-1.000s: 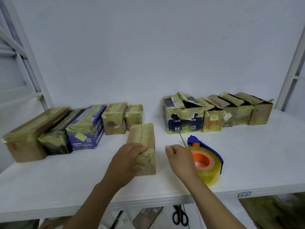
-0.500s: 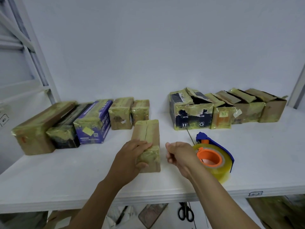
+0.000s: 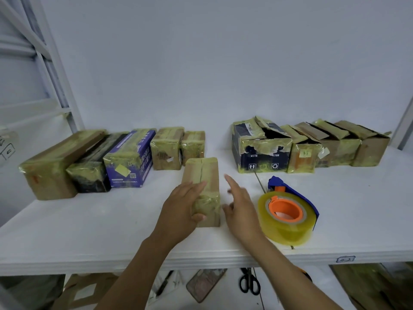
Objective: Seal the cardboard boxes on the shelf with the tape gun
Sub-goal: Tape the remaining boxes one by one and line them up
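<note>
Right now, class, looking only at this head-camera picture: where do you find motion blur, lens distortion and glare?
Head view: fingertips of the right hand smear with motion; the left hand holding the small box looks sharper; the wide lens bows the shelf and tilts the left upright; light is soft, with faint sheen on the tape roll.

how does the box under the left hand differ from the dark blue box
The small brown box has its flaps shut; the dark blue box gapes open on top. The brown box sits alone up front under the left hand; the blue one stands in the back row. Both wear yellowish tape.
</note>
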